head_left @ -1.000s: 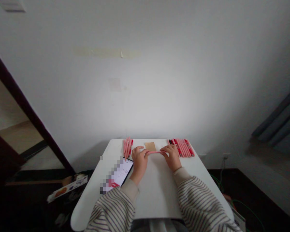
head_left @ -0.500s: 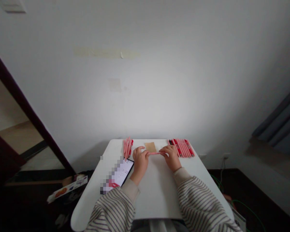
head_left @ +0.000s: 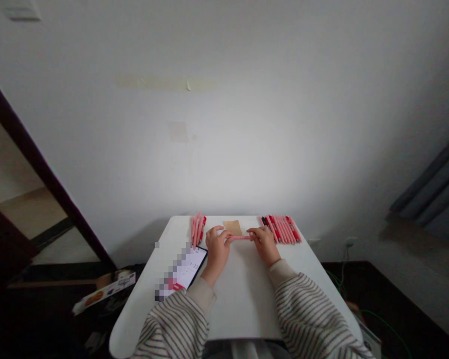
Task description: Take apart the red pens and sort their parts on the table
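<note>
Between my two hands a pink pen (head_left: 241, 238) lies crosswise, just above the white table. My left hand (head_left: 217, 245) pinches its left end between thumb and fingertips. At the other end, the fingertips of my right hand (head_left: 264, 243) are closed on the pen. Just behind the pen lies a small tan paper square (head_left: 232, 228). A row of pink, red and black pens (head_left: 282, 229) lies beyond my right hand, and a smaller bunch of pink and red pens (head_left: 197, 230) is to the left of my left hand.
A phone (head_left: 187, 269) with its screen lit lies left of my left wrist, touching or close to the smaller pen bunch. The white table (head_left: 243, 309) backs onto a pale wall (head_left: 284, 124). Cables (head_left: 344, 264) hang at the right, beyond the table edge.
My right fingers have shifted slightly along the pen, and more of it shows between my hands. The phone's timer reading has advanced. The pen groups stay put.
</note>
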A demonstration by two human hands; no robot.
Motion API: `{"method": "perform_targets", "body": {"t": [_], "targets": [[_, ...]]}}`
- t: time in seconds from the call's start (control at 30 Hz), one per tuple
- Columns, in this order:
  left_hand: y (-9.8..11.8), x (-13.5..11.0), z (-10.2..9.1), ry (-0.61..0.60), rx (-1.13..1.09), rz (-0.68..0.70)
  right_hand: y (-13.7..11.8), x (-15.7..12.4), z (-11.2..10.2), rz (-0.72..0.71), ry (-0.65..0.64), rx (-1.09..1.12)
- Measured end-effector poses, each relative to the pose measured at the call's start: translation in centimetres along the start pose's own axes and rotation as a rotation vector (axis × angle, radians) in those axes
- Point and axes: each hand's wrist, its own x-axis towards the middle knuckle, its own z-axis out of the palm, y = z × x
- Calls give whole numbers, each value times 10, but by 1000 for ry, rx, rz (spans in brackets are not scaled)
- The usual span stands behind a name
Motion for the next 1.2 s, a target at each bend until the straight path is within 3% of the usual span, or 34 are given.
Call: {"method": "perform_targets", "body": {"t": [0.43, 1.2], "targets": [[-1, -1, 1, 10, -22, -8, 1, 0, -2, -87, -6, -140], [-5, -3, 5, 39, 28, -5, -1, -3, 0, -57, 13, -147]]}}
